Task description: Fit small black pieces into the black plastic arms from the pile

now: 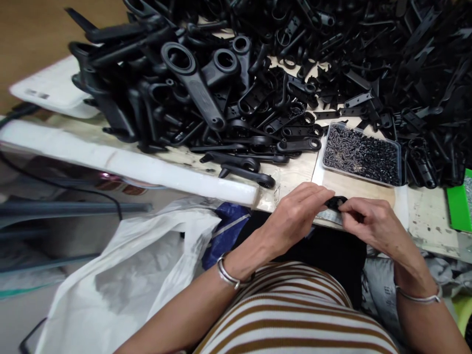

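My left hand [295,214] and my right hand [372,223] meet at the table's front edge, both pinched on a small black plastic part [335,202] held between them. The fingers of both hands are curled around it, hiding most of the part. Just beyond the hands stands a clear tray [400,167] filled with tiny black pieces. A large heap of black plastic arms with ring ends [228,88] covers the table behind.
A white foam strip [129,164] runs along the table's left edge. A white plastic sack [121,275] hangs open at lower left, beside blue fabric [224,231]. A green box [459,204] sits at far right. A white bag [55,88] lies at upper left.
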Motion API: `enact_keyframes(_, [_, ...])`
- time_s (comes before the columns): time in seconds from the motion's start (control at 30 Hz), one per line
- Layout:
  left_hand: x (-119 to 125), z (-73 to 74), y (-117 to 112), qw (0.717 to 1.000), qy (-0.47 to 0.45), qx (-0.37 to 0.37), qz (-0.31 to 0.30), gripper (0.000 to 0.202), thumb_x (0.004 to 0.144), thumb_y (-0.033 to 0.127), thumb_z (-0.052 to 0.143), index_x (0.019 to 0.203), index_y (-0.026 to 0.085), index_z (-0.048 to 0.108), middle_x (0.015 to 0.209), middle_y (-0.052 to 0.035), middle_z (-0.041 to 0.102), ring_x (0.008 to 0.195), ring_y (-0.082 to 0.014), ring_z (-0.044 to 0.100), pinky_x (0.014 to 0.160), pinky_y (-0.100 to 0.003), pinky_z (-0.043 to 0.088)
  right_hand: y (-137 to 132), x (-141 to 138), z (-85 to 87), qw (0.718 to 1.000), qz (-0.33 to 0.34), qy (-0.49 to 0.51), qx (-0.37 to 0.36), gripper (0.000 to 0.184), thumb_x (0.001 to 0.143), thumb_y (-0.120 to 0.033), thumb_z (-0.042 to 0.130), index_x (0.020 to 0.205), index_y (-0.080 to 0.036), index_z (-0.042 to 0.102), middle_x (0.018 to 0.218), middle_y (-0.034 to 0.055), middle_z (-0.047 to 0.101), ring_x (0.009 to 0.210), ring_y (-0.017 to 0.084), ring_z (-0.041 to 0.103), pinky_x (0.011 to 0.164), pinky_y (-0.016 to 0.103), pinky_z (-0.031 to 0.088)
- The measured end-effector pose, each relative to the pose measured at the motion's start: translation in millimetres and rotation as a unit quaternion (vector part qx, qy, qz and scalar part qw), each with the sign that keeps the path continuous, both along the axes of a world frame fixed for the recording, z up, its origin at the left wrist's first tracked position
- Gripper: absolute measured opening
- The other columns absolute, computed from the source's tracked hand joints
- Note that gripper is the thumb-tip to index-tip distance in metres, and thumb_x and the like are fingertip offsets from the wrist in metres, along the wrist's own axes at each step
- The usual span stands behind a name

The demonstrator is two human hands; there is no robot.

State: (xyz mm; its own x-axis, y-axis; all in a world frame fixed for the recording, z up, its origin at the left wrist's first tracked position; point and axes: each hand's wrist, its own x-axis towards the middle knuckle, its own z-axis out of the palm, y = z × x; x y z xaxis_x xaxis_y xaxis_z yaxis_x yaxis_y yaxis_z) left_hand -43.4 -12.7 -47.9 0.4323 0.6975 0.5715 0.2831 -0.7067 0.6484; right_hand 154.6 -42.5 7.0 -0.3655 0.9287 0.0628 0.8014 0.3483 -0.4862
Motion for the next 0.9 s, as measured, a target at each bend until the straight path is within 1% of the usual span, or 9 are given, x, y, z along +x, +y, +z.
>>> enact_keyframes(0.27, [-2,-0.3,1,1.000,0.000,-0.013,-0.005,0.019,0.093,0.012,0.055,0.112,0.017,0.058,0.097,-0.0063,0.071,0.094,-0.0153,0.065,0.083,-0.031,0.056,18,12,8.5,0.992,0.111,-0.038,-0.043,0.017,0.077,-0.006,0.050,0.070,-0.019,0.060,0.054,-0.0061,0.047,0.046,0.007,0.042,0.050,0.021,0.030])
enact_keyframes(0.4, [-2,-0.9,1,1.000,-0.001,-0.012,-0.005,0.020,0.092,0.011,0.057,0.111,0.016,0.058,0.097,-0.0062,0.071,0.094,-0.0149,0.066,0.084,-0.030,0.056,25,14,13.3,0.985,0.146,-0.064,-0.067,0.017,0.079,-0.008,0.050,0.068,-0.019,0.057,0.055,-0.0055,0.049,0.049,0.009,0.043,0.052,0.023,0.029])
enact_keyframes(0.53, [-1,-1.2,2,1.000,-0.001,-0.009,-0.009,0.020,0.092,0.010,0.058,0.111,0.015,0.058,0.097,-0.0066,0.071,0.095,-0.0144,0.065,0.084,-0.028,0.055,27,16,16.1,0.981,0.159,-0.077,-0.084,0.018,0.081,-0.008,0.049,0.069,-0.020,0.056,0.058,-0.0049,0.050,0.050,0.009,0.043,0.053,0.024,0.029])
enact_keyframes(0.67, [-2,-1.2,2,1.000,-0.007,-0.011,-0.012,0.019,0.093,0.012,0.057,0.111,0.015,0.058,0.097,-0.0068,0.071,0.094,-0.0145,0.065,0.084,-0.029,0.056,27,17,16.7,0.978,0.161,-0.081,-0.101,0.019,0.083,-0.009,0.049,0.068,-0.019,0.054,0.058,-0.0047,0.050,0.051,0.009,0.043,0.054,0.025,0.028])
enact_keyframes(0.83, [-2,-2.5,3,1.000,-0.014,-0.010,-0.013,0.020,0.092,0.012,0.057,0.112,0.016,0.058,0.096,-0.0065,0.071,0.093,-0.0150,0.066,0.082,-0.030,0.056,31,17,20.1,0.971,0.176,-0.099,-0.131,0.017,0.086,-0.012,0.049,0.072,-0.019,0.056,0.062,-0.0030,0.055,0.056,0.010,0.048,0.056,0.025,0.028])
enact_keyframes(0.9, [-1,-2.8,3,1.000,-0.012,-0.009,-0.010,0.020,0.092,0.011,0.058,0.111,0.015,0.058,0.096,-0.0065,0.071,0.093,-0.0147,0.066,0.082,-0.029,0.056,33,16,22.6,0.967,0.181,-0.105,-0.144,0.018,0.087,-0.013,0.048,0.071,-0.019,0.055,0.063,-0.0029,0.055,0.057,0.010,0.049,0.057,0.025,0.028])
